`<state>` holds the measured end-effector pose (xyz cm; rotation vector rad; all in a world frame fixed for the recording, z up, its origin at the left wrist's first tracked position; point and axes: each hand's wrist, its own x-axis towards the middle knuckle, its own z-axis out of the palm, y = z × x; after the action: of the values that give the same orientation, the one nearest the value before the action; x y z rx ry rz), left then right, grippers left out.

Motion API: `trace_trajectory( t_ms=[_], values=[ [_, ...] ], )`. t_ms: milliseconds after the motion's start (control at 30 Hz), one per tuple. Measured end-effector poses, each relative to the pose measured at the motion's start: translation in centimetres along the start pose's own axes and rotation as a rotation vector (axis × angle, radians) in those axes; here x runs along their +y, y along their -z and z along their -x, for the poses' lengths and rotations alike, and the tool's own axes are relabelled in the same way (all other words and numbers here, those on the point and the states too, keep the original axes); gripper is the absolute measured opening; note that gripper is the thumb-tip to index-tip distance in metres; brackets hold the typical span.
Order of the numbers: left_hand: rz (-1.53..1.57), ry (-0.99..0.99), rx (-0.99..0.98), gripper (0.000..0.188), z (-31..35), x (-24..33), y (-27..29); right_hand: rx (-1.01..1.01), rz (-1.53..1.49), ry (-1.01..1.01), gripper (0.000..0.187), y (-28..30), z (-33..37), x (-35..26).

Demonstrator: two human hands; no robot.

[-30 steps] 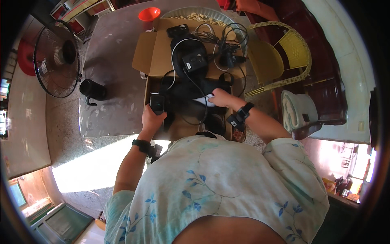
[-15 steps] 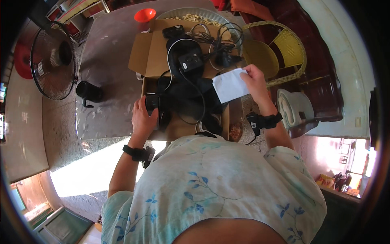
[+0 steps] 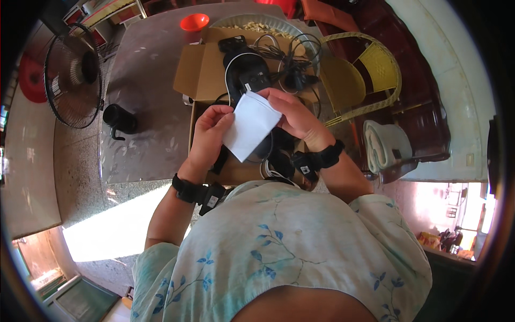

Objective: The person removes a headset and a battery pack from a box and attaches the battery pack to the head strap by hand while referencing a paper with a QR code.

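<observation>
A small white sheet of paper point(image 3: 250, 126), seemingly folded, is held up between my hands over an open cardboard box point(image 3: 189, 72). My left hand point(image 3: 208, 129) pinches its left edge with thumb and fingers. My right hand point(image 3: 292, 117) grips its upper right corner. Beneath and beyond the paper, the box holds black gear: a dark device with a white cable point(image 3: 247, 67) over it, and a tangle of black cables point(image 3: 292, 61) lying on the open flap. Part of the box's contents is hidden behind the paper and my hands. Each wrist wears a black strap with a small module.
The box stands on a grey table point(image 3: 145, 91). A black mug point(image 3: 119, 119) is at the left, an orange bowl point(image 3: 194, 22) at the far edge, and a round metal tray point(image 3: 225, 20) of pale pieces behind the box. A fan point(image 3: 73, 75) stands left; a yellow wicker chair point(image 3: 383, 64) stands right.
My right hand has brought the paper leftward to the middle. My left hand has left the black device at the box's left side and taken the paper's left edge.
</observation>
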<state>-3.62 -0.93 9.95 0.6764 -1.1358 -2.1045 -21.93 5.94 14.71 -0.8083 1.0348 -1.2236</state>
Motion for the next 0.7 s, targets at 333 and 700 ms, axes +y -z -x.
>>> trace_trajectory(
  t_ms=[333, 700],
  values=[
    [0.325, 0.097, -0.031, 0.016, 0.9, -0.5, -0.1, -0.234, 0.371, 0.244, 0.061, -2.1, 0.2, 0.4],
    [0.358, 0.22, -0.326, 0.004, 1.3, 1.1, 0.8, -0.132, 0.279, 0.077, 0.018, -2.3, 1.1, 1.3]
  ],
)
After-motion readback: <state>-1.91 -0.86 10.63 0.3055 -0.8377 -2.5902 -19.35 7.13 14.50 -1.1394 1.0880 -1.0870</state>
